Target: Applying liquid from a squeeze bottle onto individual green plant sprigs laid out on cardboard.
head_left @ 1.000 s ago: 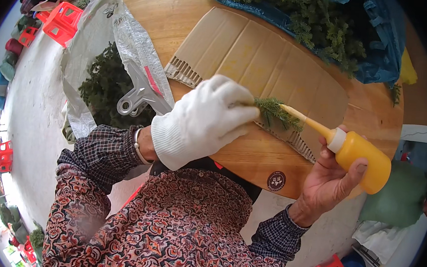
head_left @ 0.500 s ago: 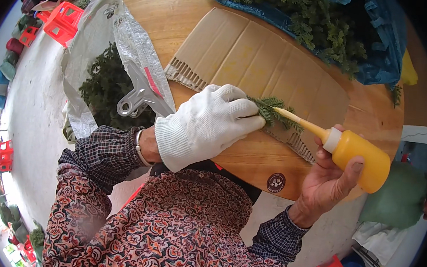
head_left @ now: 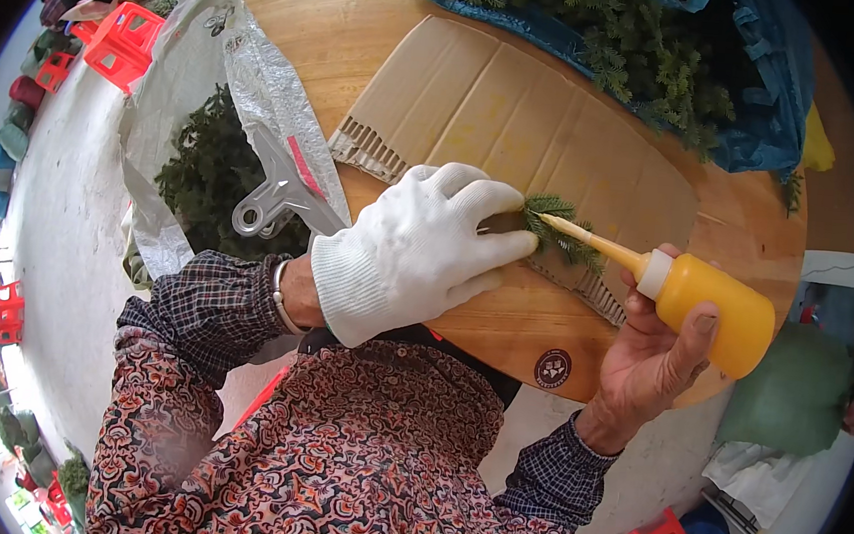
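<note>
My left hand (head_left: 427, 247), in a white glove, presses a small green fir-like sprig (head_left: 562, 235) down on a sheet of corrugated cardboard (head_left: 518, 124). My bare right hand (head_left: 653, 357) grips an orange squeeze bottle (head_left: 707, 307) with a long thin nozzle. The nozzle tip touches the sprig right by my gloved fingertips. The cardboard lies on a round wooden table (head_left: 533, 321).
A blue bag (head_left: 752, 92) full of green sprigs lies at the table's far side. At left, a clear plastic bag (head_left: 199, 99) holds more greenery, with a grey clip tool (head_left: 272, 200) beside it. Red plastic stools (head_left: 124, 37) stand on the pale floor.
My left hand and the sprig have shifted slightly left along the cardboard. The bottle has followed, its nozzle tip staying at the sprig.
</note>
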